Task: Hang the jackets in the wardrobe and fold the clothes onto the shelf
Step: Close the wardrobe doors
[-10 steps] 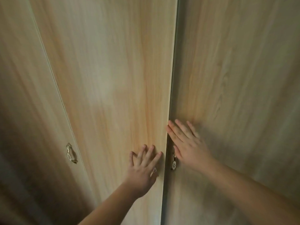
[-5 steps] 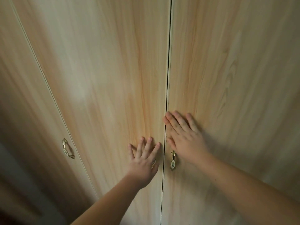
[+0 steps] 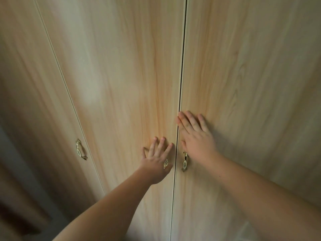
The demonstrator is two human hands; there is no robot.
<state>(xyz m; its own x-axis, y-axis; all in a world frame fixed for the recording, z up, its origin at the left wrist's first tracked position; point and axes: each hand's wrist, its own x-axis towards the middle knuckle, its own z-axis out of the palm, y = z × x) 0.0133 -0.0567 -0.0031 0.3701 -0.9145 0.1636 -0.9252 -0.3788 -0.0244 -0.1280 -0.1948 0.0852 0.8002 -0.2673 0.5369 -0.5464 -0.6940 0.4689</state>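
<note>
Light wood wardrobe doors fill the view and stand closed. My left hand (image 3: 157, 160) lies flat with spread fingers on the middle door (image 3: 125, 84), partly covering that door's brass handle (image 3: 165, 163). My right hand (image 3: 195, 136) presses flat on the right door (image 3: 251, 84), just right of the seam and above its brass handle (image 3: 184, 161). Only a thin dark seam shows between the two doors. No jackets or clothes are in sight; the wardrobe's inside is hidden.
A third door (image 3: 31, 101) stands at the left with its own brass handle (image 3: 80, 149). Dark floor or wall shows in the lower left corner.
The gap between the middle and right doors has closed to a thin seam. Both hands stay flat on the doors, and the view has shifted slightly.
</note>
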